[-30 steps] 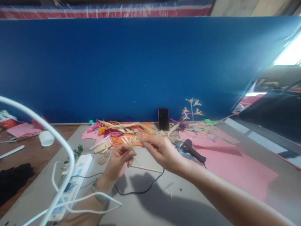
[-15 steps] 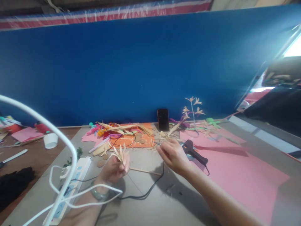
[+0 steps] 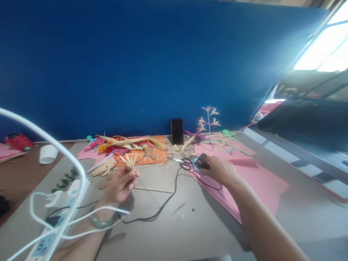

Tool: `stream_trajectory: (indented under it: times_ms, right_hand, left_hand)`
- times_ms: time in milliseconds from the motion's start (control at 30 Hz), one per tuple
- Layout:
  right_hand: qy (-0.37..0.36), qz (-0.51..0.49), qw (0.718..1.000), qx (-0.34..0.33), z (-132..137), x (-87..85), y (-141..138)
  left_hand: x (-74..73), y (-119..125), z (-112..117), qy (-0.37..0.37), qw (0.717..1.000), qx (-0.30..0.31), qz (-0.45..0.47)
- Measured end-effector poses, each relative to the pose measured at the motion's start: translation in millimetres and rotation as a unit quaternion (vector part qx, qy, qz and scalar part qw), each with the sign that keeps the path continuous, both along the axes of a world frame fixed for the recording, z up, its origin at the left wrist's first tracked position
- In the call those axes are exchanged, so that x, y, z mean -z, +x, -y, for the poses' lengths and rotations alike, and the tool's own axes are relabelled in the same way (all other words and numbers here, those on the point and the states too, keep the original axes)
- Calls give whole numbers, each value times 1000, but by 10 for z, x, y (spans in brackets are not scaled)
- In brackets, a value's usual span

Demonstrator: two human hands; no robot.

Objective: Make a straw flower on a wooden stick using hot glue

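Observation:
Between the fingertips of my left hand (image 3: 121, 185) is a pale, straw-coloured husk flower (image 3: 129, 161), its pointed petals fanning upward and a thin wire stem trailing down to the right. My right hand (image 3: 219, 167) is closed around a black glue gun (image 3: 202, 162) at the edge of the pink paper; fingers hide most of its handle. Just left of the gun lie dark-handled scissors (image 3: 186, 164), blades pointing left. A thin wooden stick (image 3: 154, 189) rests on the table between my hands, near a black cord (image 3: 163, 207).
A white power strip (image 3: 45, 241) and white cables (image 3: 71, 154) crowd the left front. Husk strips lie over orange sheets (image 3: 141, 156) at the back. A phone (image 3: 177, 131) leans on the blue panel (image 3: 136, 72), with a branched husk-flower stem (image 3: 209, 121) to its right. Pink paper (image 3: 258, 181) covers the right.
My right hand has moved from the scissors to the glue gun and taken hold of it. The scissors now lie on the table. My left hand still holds the husk flower; the view has shifted.

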State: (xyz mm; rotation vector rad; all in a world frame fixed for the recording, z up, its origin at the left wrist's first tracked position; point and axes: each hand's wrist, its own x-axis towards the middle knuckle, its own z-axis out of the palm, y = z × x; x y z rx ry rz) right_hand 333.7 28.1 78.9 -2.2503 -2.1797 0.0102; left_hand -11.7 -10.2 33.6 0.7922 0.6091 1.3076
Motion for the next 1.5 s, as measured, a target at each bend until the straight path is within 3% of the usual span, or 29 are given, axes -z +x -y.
stream_trajectory:
  times_ms: [167, 400, 500, 600, 667, 767, 867, 1067, 1233, 1500]
  right_hand:
    - [-10, -8, 999, 38, -80, 276, 77]
    - [-66, -18, 997, 40, -104, 336, 197]
    - [-12, 10, 997, 72, -76, 239, 183]
    - [106, 4, 989, 102, 31, 29, 98]
    - [206, -62, 973, 87, 161, -144, -7]
    - [278, -263, 924, -18, 396, -370, -221]
    - [227, -393, 881, -131, 600, -494, -455]
    - [68, -445, 853, -265, 835, -571, -870]
    - [17, -447, 848, -284, 854, -560, -1080]
    - [-14, -423, 862, -277, 793, -431, -1118]
  left_hand:
    - [13, 25, -15, 22, 999, 20, 12]
    - [-5, 48, 16, 48, 997, 47, 30]
    - [-21, 47, 30, 44, 997, 51, 30]
    - [-35, 47, 39, 39, 997, 68, 23]
    - [-40, 50, 44, 45, 996, 81, 10]
    - [-33, 55, 49, 60, 994, 87, -3]
    - [-16, 59, 49, 58, 996, 74, 7]
    - [36, 73, 37, 18, 999, 37, 22]
    - [44, 83, 42, 4, 999, 25, 39]
    - [26, 99, 36, 28, 997, 41, 63]
